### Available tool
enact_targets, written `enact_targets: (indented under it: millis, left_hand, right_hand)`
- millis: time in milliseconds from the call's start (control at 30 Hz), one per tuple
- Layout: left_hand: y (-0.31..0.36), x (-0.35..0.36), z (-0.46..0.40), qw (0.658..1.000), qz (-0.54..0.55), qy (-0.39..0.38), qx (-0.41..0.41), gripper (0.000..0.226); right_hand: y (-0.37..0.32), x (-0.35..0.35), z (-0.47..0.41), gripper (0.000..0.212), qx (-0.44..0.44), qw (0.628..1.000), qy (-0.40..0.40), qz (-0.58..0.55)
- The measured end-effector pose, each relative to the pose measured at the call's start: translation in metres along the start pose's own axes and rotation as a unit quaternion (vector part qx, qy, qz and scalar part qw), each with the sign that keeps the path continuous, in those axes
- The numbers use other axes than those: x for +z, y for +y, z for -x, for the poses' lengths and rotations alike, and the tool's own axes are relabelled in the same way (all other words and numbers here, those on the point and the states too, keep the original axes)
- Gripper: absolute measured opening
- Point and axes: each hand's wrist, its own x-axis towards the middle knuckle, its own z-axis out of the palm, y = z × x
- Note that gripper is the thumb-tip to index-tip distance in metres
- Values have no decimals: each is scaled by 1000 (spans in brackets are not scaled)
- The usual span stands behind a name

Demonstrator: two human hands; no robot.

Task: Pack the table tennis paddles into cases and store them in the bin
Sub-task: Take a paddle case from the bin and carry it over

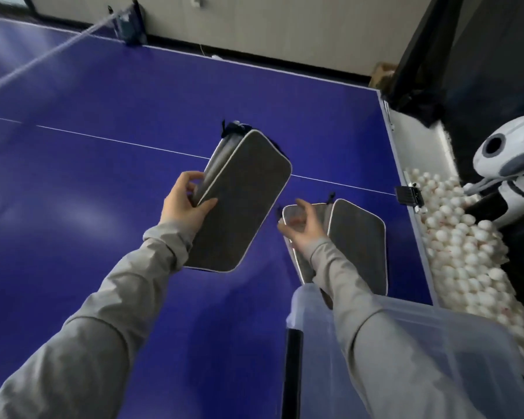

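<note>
A view from a head-worn camera looks down over a blue table tennis table. The left hand grips a grey paddle case by its near long edge, thumb on the top face and fingers curled round the side, holding it tilted above the table. A second grey case lies on the table to the right, near the table's edge, apparently opened out in two halves. The right hand reaches onto its left half with fingers curled; motion blur hides whether it has actually closed on anything, so I cannot tell. A clear plastic bin sits at the bottom right, just beside that case, under the right forearm.

Beyond the table's right edge is a trough of white balls and a white ball machine.

Risks: the lifted case is held at one edge only and could swing or slip (its zip state is not visible). The right sleeve could also nudge the bin's rim.
</note>
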Motion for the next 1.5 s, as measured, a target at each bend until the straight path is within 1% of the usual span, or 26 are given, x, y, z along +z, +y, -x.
enact_targets:
  millis: [67, 133, 233, 333, 433, 500, 533, 567, 600, 667, 733, 833, 933, 1000, 1067, 1167, 1200, 1300, 1367, 1433, 1500]
  left_hand:
    - [-26, -36, 2, 1000, -3, 8, -2, 38]
    - [-52, -74, 0, 999, 27, 9, -22, 36]
    - [-93, -132, -5, 985, 149, 11, -83, 32]
    - [-129, -182, -8, 939, 276, 62, -196, 29]
    - [-162, -218, -7, 885, 342, 120, -291, 32]
    - [-178, -235, -4, 853, 377, 134, -335, 41]
    - [-185, -241, -1, 843, 385, 140, -348, 42]
    - [-189, -246, 4, 840, 386, 146, -351, 40]
    - [-192, -251, 8, 845, 379, 152, -345, 36]
    - [-197, -261, 20, 874, 341, 142, -316, 33]
    - [-199, -274, 34, 908, 297, 103, -277, 32]
    - [-200, -292, 54, 947, 246, 39, -204, 32]
    - [-203, -306, 68, 986, 131, -25, -104, 38]
    - [-202, -315, 73, 997, 39, -40, -44, 49]
    - [-201, -322, 77, 999, -28, -37, 20, 51]
    - [-198, -331, 80, 991, -78, -38, 98, 32]
    - [-197, -333, 80, 989, -92, -43, 111, 29]
    - [-197, -336, 80, 978, -128, -53, 153, 31]
    - [-196, -338, 80, 970, -148, -58, 183, 29]
    - [-196, -339, 79, 960, -173, -71, 209, 21]
    - [-195, -339, 75, 952, -187, -91, 224, 22]
  right_hand:
    - [-7, 41, 12, 64, -11, 1000, -3, 21]
    - [-15, 86, 23, 61, -25, 997, 1, 71]
    - [-24, 158, 44, 57, -52, 993, 11, 105]
    - [-26, 228, 72, 51, -89, 989, 43, 110]
    - [-26, 284, 101, 41, -111, 985, 104, 84]
    - [-25, 313, 119, 35, -126, 981, 121, 81]
    - [-25, 325, 127, 33, -133, 980, 118, 85]
    - [-25, 335, 134, 32, -140, 979, 112, 92]
    - [-25, 342, 139, 32, -147, 978, 111, 98]
    - [-29, 349, 145, 29, -149, 976, 121, 102]
    - [-39, 349, 145, 26, -152, 973, 133, 111]
    - [-58, 346, 144, 23, -173, 967, 139, 125]
    - [-86, 345, 142, 19, -205, 958, 166, 115]
    - [-107, 344, 141, 20, -236, 952, 170, 99]
    - [-124, 343, 143, 23, -258, 950, 154, 89]
    - [-137, 345, 146, 26, -275, 947, 125, 114]
    - [-137, 346, 147, 26, -280, 944, 118, 131]
    - [-138, 348, 146, 21, -283, 940, 102, 162]
    - [-140, 346, 146, 23, -278, 942, 84, 169]
    - [-143, 343, 145, 25, -272, 943, 50, 186]
    - [-146, 339, 143, 22, -258, 943, 4, 209]
